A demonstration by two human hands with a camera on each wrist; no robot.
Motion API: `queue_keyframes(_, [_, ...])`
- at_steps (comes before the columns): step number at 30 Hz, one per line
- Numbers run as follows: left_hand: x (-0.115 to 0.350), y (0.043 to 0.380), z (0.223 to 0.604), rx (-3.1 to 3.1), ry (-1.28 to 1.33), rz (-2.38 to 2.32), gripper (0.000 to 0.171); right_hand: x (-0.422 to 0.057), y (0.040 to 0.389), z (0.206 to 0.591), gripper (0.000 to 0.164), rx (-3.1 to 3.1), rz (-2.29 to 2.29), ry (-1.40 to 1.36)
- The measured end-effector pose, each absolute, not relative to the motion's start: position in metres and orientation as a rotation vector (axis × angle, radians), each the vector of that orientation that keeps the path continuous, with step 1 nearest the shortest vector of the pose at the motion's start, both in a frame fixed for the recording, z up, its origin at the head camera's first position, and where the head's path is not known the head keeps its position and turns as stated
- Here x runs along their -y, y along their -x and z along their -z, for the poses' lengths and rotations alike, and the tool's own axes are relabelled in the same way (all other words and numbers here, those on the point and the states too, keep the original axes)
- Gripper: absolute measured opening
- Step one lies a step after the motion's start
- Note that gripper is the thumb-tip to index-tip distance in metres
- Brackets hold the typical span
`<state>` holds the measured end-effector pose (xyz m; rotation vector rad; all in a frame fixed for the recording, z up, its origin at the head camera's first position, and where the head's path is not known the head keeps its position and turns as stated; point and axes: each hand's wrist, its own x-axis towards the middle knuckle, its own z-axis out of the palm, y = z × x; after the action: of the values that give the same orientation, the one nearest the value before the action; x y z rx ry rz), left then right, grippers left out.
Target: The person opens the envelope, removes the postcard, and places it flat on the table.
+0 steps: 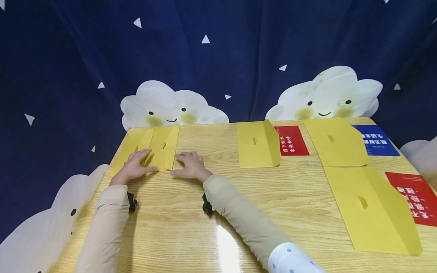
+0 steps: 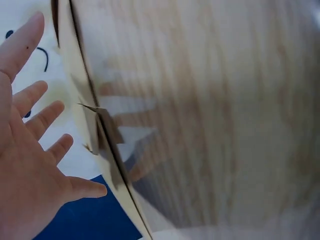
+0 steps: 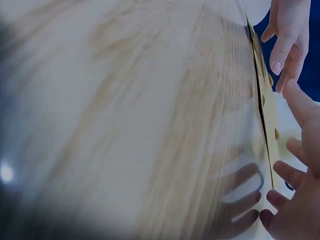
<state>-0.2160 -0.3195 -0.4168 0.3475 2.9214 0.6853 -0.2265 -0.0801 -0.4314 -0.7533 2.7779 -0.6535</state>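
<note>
Two yellow paper envelopes lie side by side at the table's far left: an outer envelope (image 1: 127,148) and an inner envelope (image 1: 167,148), each with a small slot closure. Over their near edges hovers my left hand (image 1: 135,165), fingers spread, holding nothing; the left wrist view shows the palm (image 2: 30,165) apart from the envelopes. My right hand (image 1: 192,165) is just right of the inner envelope, its fingers spread and pointing left. In the right wrist view that hand (image 3: 300,165) holds nothing, and my left hand (image 3: 290,40) appears beyond it.
More yellow envelopes lie to the right: one envelope (image 1: 256,148) beside a red card (image 1: 294,141), another envelope (image 1: 336,146) by a blue card (image 1: 380,142), and a near envelope (image 1: 372,212) by a red card (image 1: 413,193). A dark curtain (image 1: 218,57) hangs behind the wooden table (image 1: 170,227).
</note>
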Motion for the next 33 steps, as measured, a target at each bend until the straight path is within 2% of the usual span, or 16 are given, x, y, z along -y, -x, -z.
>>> queue_keyframes(5, [0.318,0.216,0.418,-2.898,-0.268,-0.616,0.075,0.089,0.229,0.432,0.065,-2.779,0.569,0.735])
queue_keyframes(13, [0.317,0.217,0.418,-2.869,-0.249,-0.571,0.07,0.097,0.225,0.431,0.046,-2.736,0.424,0.806])
queue_keyframes(33, [0.307,0.216,0.418,-2.878,-0.246,-0.511,0.07,0.092,0.223,0.433,0.049,-2.752,0.369,0.771])
